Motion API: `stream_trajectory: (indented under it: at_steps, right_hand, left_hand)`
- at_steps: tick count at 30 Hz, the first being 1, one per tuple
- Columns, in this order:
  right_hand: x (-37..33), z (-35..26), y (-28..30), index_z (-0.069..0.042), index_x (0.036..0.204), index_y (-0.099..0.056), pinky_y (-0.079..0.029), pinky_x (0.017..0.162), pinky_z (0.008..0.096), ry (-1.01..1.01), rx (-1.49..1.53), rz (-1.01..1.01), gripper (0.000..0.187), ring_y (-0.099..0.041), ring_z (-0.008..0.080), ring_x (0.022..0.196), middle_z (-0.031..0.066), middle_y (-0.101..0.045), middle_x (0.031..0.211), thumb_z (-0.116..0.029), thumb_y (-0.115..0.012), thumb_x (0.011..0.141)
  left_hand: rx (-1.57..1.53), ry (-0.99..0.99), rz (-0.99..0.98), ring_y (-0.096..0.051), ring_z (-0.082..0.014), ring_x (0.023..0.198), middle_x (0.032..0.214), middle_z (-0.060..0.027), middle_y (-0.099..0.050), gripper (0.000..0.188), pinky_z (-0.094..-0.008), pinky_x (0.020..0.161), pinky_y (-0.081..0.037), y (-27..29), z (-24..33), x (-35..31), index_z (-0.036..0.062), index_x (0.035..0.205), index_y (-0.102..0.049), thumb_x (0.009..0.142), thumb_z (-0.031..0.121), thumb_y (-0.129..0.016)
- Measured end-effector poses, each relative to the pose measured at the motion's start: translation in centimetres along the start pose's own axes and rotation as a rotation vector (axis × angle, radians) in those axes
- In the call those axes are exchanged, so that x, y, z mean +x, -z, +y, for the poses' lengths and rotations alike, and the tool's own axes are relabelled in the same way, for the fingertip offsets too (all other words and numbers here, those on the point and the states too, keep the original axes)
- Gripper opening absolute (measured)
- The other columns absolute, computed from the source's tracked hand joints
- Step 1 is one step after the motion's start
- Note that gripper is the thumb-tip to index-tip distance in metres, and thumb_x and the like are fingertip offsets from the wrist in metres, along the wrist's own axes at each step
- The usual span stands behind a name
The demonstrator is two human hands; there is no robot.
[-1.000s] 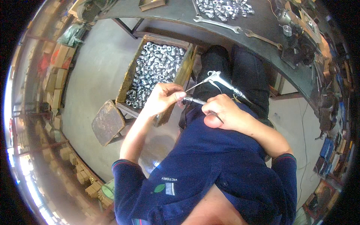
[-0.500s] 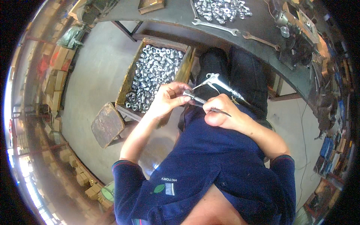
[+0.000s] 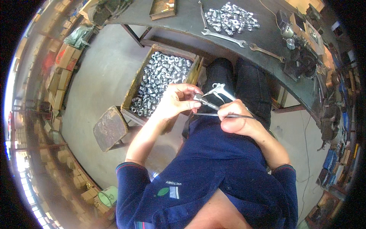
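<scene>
In the head view, the left hand (image 3: pixel 177 100) pinched a small metal fitting (image 3: pixel 199 99) between its fingertips, held over the lap just beside the wooden crate (image 3: pixel 134 87) of shiny metal parts. The right hand (image 3: pixel 233 119) was clenched around a silver air gun (image 3: pixel 218 90) with a thin dark hose (image 3: pixel 213 114), its nozzle touching the fitting. Behind, two wrenches (image 3: pixel 225 37) and a pile of nuts (image 3: pixel 230 18) lay on the dark workbench (image 3: pixel 183 21).

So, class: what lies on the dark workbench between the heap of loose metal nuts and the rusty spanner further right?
In the head view, a long silver spanner lies between the heap of nuts and the rusty spanner on the workbench.
</scene>
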State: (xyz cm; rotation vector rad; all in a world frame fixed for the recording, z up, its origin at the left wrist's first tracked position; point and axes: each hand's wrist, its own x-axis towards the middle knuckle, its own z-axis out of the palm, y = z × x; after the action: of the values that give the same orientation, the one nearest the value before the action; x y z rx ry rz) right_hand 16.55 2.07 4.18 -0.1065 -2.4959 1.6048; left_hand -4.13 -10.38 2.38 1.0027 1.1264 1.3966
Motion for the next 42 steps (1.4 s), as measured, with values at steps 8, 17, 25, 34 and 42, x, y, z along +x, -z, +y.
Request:
stream_trajectory:
  at_steps: [8,17,25,34,42]
  right_hand:
    - [-1.5,-1.5,1.4,-0.004,0.056,-0.042,-0.03,0.046,0.0334,0.15,0.045,0.258,0.024,-0.041,0.0209,0.048,0.0079,-0.041,0.054,-0.019,-0.059,0.063]
    - [-0.6,-1.9,-0.3,-0.005,0.055,-0.041,-0.028,0.045,0.0359,0.212,-0.032,0.273,0.024,-0.041,0.0256,0.048,0.0093,-0.037,0.056,-0.019,-0.058,0.065]
    - [0.5,-1.6,-0.5,-0.005,0.056,-0.042,-0.03,0.045,0.038,0.226,-0.121,0.226,0.021,-0.043,0.0271,0.048,0.0107,-0.039,0.056,-0.015,-0.058,0.064]
    - [-0.1,-1.3,-0.3,-0.001,0.057,-0.047,-0.03,0.046,0.0322,0.168,-0.041,0.32,0.019,-0.044,0.0193,0.048,0.008,-0.044,0.056,-0.015,-0.057,0.064]
    - [0.0,-1.5,-0.1,-0.001,0.056,-0.046,-0.03,0.046,0.0317,0.188,-0.021,0.343,0.015,-0.044,0.0198,0.047,0.0084,-0.044,0.054,-0.011,-0.056,0.062]
  left_hand:
    - [0.923,-0.208,0.327,-0.058,-0.0112,0.056,0.075,-0.0092,-0.064,0.024,-0.0265,0.054,-0.046,1.9,-1.0,0.0,-0.0006,0.087,-0.065,0.064,0.004,-0.069]
    - [1.025,-0.297,0.386,-0.063,-0.0238,0.063,0.079,-0.0141,-0.065,0.024,-0.0308,0.058,-0.048,1.7,-2.0,0.2,0.0013,0.086,-0.065,0.063,0.004,-0.068]
    - [1.078,-0.281,0.384,-0.061,-0.0232,0.059,0.071,-0.0135,-0.063,0.026,-0.0308,0.057,-0.048,1.6,-2.8,0.3,0.0015,0.085,-0.065,0.06,0.006,-0.069]
    - [1.027,-0.156,0.432,-0.05,-0.0137,0.044,0.053,-0.0068,-0.054,0.025,-0.0265,0.047,-0.042,1.6,-2.9,1.0,0.0015,0.084,-0.067,0.06,0.008,-0.069]
    - [0.969,-0.181,0.453,-0.049,-0.0105,0.045,0.053,-0.0047,-0.053,0.027,-0.0248,0.047,-0.041,1.6,-3.3,1.3,0.0009,0.085,-0.067,0.059,0.008,-0.07]
